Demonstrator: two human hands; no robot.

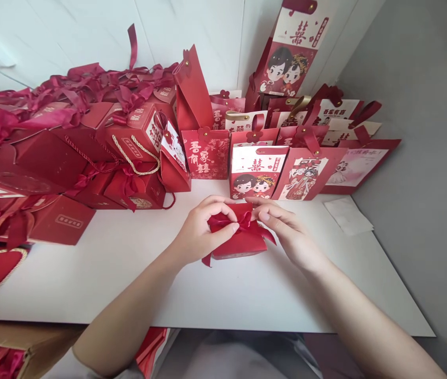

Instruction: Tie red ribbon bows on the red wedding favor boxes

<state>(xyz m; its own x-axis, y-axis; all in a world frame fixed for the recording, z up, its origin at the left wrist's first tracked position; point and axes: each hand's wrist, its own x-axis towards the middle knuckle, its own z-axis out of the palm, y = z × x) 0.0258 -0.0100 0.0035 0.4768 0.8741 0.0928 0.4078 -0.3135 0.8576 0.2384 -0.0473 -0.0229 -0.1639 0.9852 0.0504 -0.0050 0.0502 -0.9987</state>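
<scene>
A small red gift box (241, 246) sits on the white table in front of me, tied with a dark red ribbon (244, 221) in a bow on top. The thumb and index finger of my left hand (203, 226) pinch the bow from the left side. On the other side, my right hand (286, 229) has its thumb and fingertips closed at the bow's right loop. Ribbon tails hang over the box's left and right edges. My fingers cover part of the knot and the back of the box.
Red ribboned boxes (61, 218) are piled along the left. Upright red and white gift bags (258, 171) stand close behind the box. A white tissue (348, 215) lies at the right by the grey wall (420, 158). Below the table's front edge, a cardboard carton (45, 342) holds more ribboned things.
</scene>
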